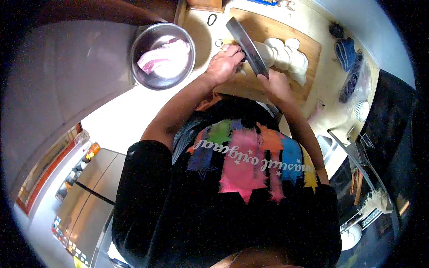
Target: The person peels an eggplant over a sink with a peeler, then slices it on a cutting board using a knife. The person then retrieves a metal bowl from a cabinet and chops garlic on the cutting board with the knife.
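My right hand (276, 85) is wrapped round the handle of a broad cleaver (247, 47). The blade stands over a wooden cutting board (313, 56), between my left hand and several overlapping white slices (286, 56). My left hand (225, 63) lies at the left part of the board with its fingers curled against something close to the blade. What these fingers hold is mostly hidden; a small pale piece shows beside them.
A metal bowl (193, 67) with raw meat (163, 58) stands at the left. Above the board's left edge lies a small black ring (212, 19). A blue cloth (345, 53), a plastic bag (361, 82) and a round white item (362, 110) are at the right.
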Motion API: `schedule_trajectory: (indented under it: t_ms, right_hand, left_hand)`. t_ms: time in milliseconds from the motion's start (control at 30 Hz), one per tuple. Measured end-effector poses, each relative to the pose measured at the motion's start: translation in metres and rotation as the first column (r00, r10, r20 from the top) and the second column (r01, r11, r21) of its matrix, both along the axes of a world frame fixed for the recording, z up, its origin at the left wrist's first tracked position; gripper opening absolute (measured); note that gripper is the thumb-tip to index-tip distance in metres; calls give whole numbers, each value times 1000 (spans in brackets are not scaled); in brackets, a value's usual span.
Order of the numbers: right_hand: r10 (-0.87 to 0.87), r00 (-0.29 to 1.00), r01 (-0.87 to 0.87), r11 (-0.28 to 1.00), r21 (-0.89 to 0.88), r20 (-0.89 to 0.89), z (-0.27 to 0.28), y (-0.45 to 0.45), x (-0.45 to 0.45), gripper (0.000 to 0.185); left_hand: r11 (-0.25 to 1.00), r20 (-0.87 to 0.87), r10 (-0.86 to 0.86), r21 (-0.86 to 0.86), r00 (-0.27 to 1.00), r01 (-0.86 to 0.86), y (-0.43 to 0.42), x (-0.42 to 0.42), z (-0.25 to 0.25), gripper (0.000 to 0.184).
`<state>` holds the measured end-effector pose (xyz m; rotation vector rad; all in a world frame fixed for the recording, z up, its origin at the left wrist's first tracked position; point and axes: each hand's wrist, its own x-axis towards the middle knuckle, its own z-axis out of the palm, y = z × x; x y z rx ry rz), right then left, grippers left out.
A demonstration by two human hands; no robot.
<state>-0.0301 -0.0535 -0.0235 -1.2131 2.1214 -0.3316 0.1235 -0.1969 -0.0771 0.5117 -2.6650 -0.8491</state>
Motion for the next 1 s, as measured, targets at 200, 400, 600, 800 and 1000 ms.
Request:
schedule_trajectory:
  t_ms: [200,400,600,800,1000]
  right_hand:
    - [52,995,-57,996,62,87,11,-11,3,34]
    - [20,998,-29,990,138,64,-45,-28,14,48]
    - [-117,989,120,992,-24,92,-33,-23,8,52]
    - [8,997,-19,988,152,72,12,-6,0,37]
    - [-26,986,14,997,76,162,5,-7,-5,37]
  left_hand:
    - [999,-41,-34,-18,999,34,-5,-1,-5,30]
    - [998,-94,-55,-46,994,51,-4,2,-11,29]
    - [996,-42,-76,36,996,78,-5,8,-6,33]
    - [999,-85,-39,3,996,39,-8,2,-9,33]
    - [999,-72,-35,-1,997,35,-8,3,-10,30]
